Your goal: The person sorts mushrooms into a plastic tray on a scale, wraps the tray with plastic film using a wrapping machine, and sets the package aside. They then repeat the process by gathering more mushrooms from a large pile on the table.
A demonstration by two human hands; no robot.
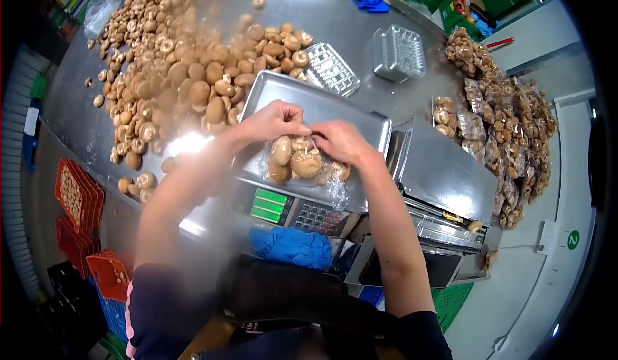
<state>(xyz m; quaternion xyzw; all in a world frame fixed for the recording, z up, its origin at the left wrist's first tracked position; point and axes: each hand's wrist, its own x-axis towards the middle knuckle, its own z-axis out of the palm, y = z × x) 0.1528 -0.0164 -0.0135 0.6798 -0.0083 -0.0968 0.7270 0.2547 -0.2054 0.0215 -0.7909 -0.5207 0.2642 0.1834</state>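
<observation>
My left hand (275, 119) is closed, fingers pinched at the far edge of a pack of brown mushrooms (305, 164) wrapped in clear plastic film (337, 193). Beside it, my right hand (341, 141) pinches the film at the same far edge, so the thumbs nearly meet. The pack sits on the metal tray (360, 118) of a scale. Film bunches loosely toward the near right side. Whether a plastic punnet lies under the mushrooms is hidden. Below the tray, the scale's green display (269, 205) and keypad (318, 218) face me.
A large heap of loose mushrooms (193, 83) covers the left of the steel table. Clear punnets (399, 52) are stacked beyond the tray. At right stands a wrapping station (444, 167), with many packed mushrooms (508, 128) behind it. Blue gloves (291, 247) lie near me; red crates (78, 196) stand left.
</observation>
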